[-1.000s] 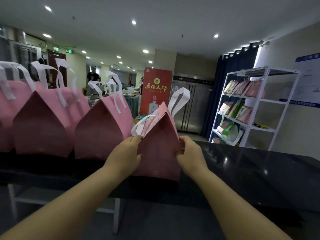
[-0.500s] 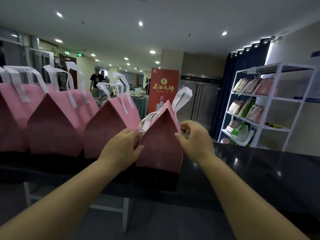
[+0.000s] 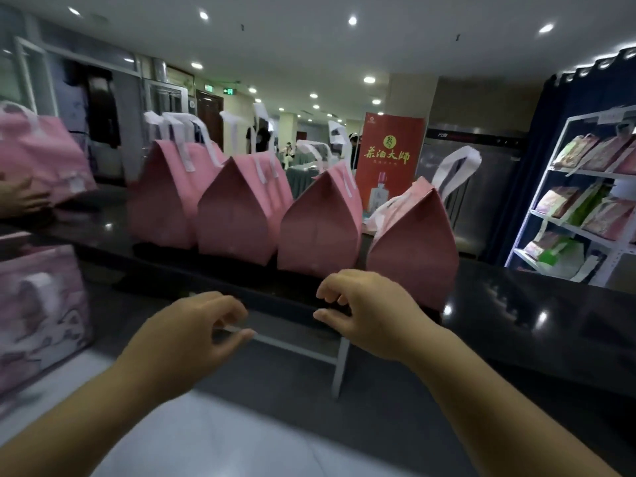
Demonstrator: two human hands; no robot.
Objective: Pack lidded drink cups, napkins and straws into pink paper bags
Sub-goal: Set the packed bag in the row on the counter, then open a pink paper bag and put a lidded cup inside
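Observation:
Several pink paper bags with white handles stand in a row on the black counter [image 3: 516, 304]. The rightmost pink bag [image 3: 413, 246] is folded closed at the top and stands alone. My right hand [image 3: 361, 315] hovers just in front of its lower left corner, fingers loosely curled, holding nothing. My left hand [image 3: 196, 328] hangs lower and further left, also loosely curled and empty. Neither hand touches a bag. No cups, napkins or straws show.
Another person's hand [image 3: 20, 197] touches a pink bag [image 3: 41, 156] at the far left. A patterned pink bag [image 3: 38, 311] sits at the lower left. A white shelf rack [image 3: 585, 201] with packets stands at the right. A red banner [image 3: 389, 160] is behind the bags.
Both my hands have let go of the rightmost bag and dropped back toward me. The view has swung left, showing more bags and another person's hand.

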